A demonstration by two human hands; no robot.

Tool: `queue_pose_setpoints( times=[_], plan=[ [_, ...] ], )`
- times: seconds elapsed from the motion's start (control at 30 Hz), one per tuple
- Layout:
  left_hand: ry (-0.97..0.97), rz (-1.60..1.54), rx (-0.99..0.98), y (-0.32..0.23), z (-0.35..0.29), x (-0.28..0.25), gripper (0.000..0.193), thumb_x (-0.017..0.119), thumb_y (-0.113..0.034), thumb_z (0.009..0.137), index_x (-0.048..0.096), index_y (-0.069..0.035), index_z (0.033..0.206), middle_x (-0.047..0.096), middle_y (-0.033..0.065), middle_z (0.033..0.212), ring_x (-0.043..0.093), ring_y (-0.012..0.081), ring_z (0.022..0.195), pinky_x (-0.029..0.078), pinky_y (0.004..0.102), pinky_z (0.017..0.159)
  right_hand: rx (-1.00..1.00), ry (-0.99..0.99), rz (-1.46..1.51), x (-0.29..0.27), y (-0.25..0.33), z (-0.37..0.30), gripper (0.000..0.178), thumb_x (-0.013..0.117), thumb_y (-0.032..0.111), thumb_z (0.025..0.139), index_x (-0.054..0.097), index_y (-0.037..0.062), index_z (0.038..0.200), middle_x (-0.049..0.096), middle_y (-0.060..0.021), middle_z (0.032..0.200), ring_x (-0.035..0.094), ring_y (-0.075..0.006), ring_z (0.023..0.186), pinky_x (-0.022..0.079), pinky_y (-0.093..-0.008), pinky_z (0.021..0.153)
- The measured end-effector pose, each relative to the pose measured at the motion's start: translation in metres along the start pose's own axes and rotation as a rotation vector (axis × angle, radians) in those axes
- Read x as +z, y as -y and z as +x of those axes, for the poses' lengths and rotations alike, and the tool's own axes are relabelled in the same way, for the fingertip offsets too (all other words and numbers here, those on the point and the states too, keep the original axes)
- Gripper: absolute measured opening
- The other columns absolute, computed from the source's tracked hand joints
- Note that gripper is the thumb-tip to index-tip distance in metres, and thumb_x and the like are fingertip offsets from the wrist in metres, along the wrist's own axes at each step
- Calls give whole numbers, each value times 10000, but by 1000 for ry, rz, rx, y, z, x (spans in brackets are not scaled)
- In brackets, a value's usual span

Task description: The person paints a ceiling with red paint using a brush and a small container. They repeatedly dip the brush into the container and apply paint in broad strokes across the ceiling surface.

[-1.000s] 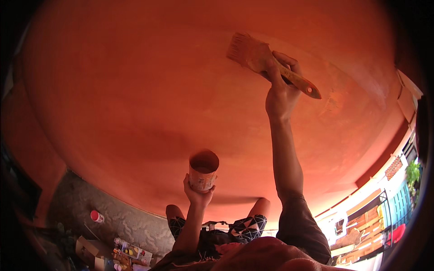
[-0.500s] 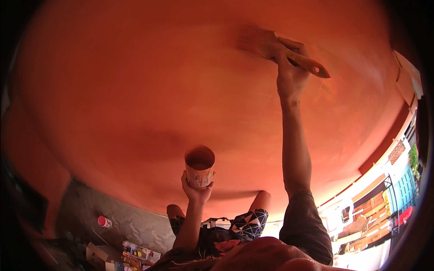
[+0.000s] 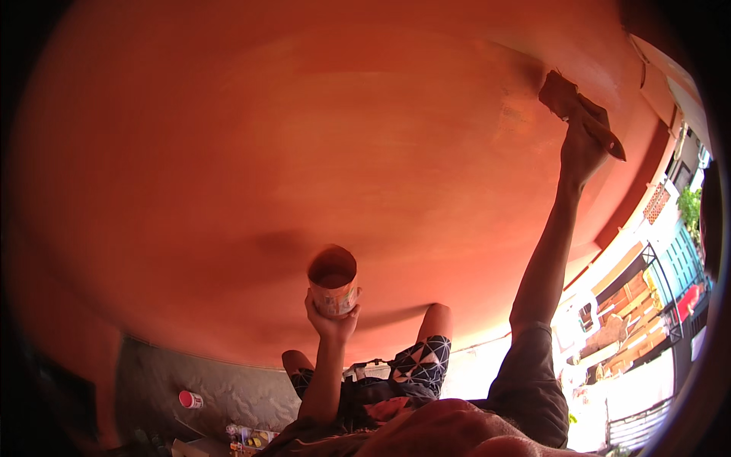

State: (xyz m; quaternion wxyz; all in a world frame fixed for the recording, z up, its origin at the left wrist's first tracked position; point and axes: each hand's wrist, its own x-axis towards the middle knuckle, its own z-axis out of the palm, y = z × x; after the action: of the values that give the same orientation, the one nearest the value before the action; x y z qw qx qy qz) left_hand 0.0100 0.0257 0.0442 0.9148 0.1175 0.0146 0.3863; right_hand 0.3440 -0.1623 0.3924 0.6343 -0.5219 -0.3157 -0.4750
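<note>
A broad orange-red wall [image 3: 327, 152] fills most of the view, with paler, uneven streaks around its middle and right. My right hand [image 3: 585, 152], arm stretched out to the upper right, grips a wide paintbrush [image 3: 560, 94] by its wooden handle. The bristles point up and left near the wall; whether they touch it I cannot tell. Lower down, in front of my body, my left hand [image 3: 333, 323] is wrapped around an open paint can [image 3: 335, 298]. Its mouth tilts toward me, and orange paint shows inside.
On the grey floor [image 3: 244, 388] at lower left lie a small red-and-white bucket [image 3: 190, 400], a cardboard box [image 3: 199, 448] and a tray of small items [image 3: 250, 439]. Past the wall's right edge, bright daylight falls on stacked wooden boards [image 3: 620, 335] and a blue gate [image 3: 679, 255].
My right hand has swung the paintbrush to the right and a little lower, away from the upper middle of the wall. My left hand keeps the paint can nearly in place.
</note>
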Motion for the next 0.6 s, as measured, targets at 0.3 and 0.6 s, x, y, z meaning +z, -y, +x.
queue_pose_setpoints(
  times=[0.3,0.6],
  plan=[
    [-9,-17,0,0,0,3,512,472,-560,911,563,-173,1233,579,12,1091,558,337,1000,426,309,494,-519,107,-101,111,124,-72,215,695,-22,780,680,89,963,706,-73,933,686,-291,698,554,-358,594],
    [70,20,10,-2,-2,4,525,475,-565,917,562,-154,1232,580,8,1084,542,329,1025,437,294,507,-182,487,550,151,175,-87,98,710,34,850,685,9,941,692,-68,925,694,-176,739,560,-310,603]
  ],
)
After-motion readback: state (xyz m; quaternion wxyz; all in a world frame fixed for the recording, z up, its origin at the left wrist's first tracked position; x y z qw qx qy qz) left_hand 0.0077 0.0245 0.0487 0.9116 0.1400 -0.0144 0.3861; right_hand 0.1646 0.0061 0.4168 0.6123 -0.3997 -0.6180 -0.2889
